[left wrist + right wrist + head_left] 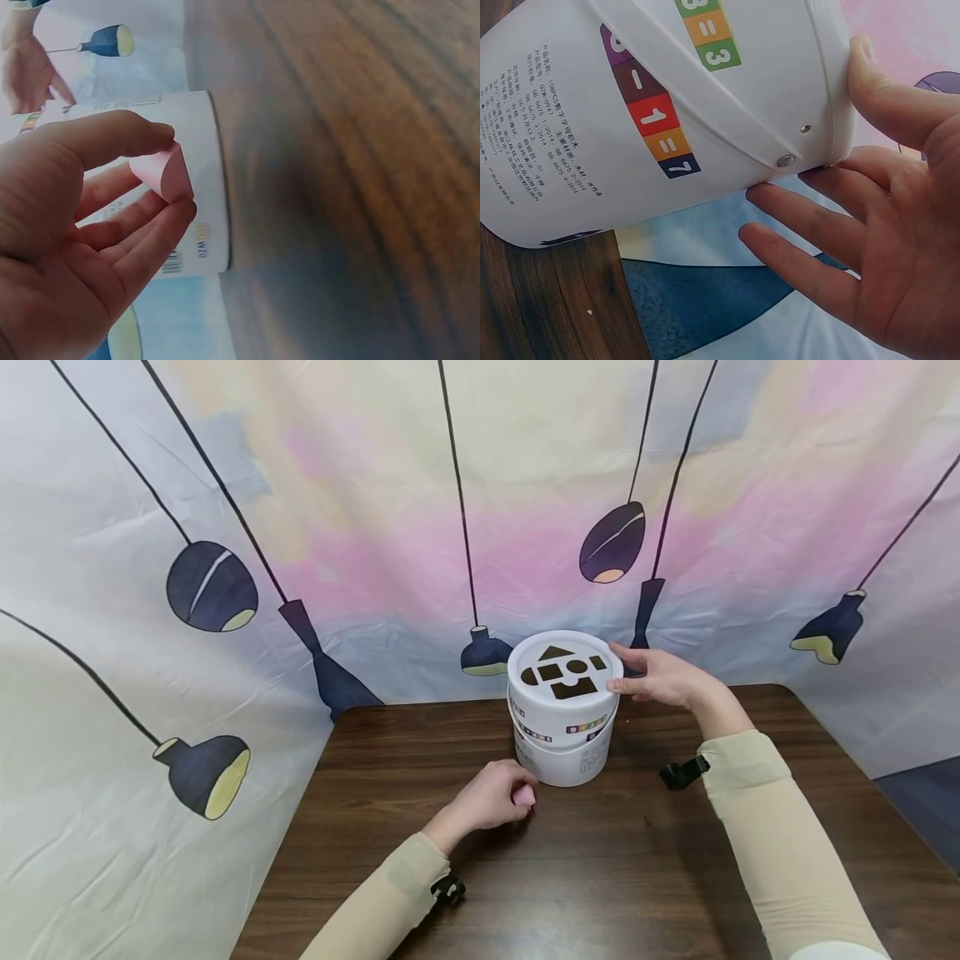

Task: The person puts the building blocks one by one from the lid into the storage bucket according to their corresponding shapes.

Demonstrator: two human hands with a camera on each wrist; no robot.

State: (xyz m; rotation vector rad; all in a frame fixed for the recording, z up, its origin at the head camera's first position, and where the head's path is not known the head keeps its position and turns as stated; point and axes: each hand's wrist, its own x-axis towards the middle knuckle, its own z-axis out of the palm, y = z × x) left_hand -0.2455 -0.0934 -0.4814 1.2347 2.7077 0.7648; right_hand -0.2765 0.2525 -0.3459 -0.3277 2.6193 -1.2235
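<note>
A white bucket (564, 764) stands upright at the back of the table, its lid (538, 692) on top. The lid has several cut-out shapes, among them a triangle, a square and a circle. In the head view my left hand (491, 795) is low beside the bucket's base. Between thumb and fingertips it pinches a pink half-round block (169, 174), curved on one side. My right hand (660, 678) holds the bucket at the lid's right rim. In the right wrist view its thumb lies against the lid, with fingertips (761, 195) along the side below.
The brown wooden table (585, 877) spreads toward me and to both sides. Close behind it hangs a cloth backdrop (360, 527) printed with lamps. A white handle (705, 97) runs across the bucket's side, and a dark camera strap (684, 772) is on my right sleeve.
</note>
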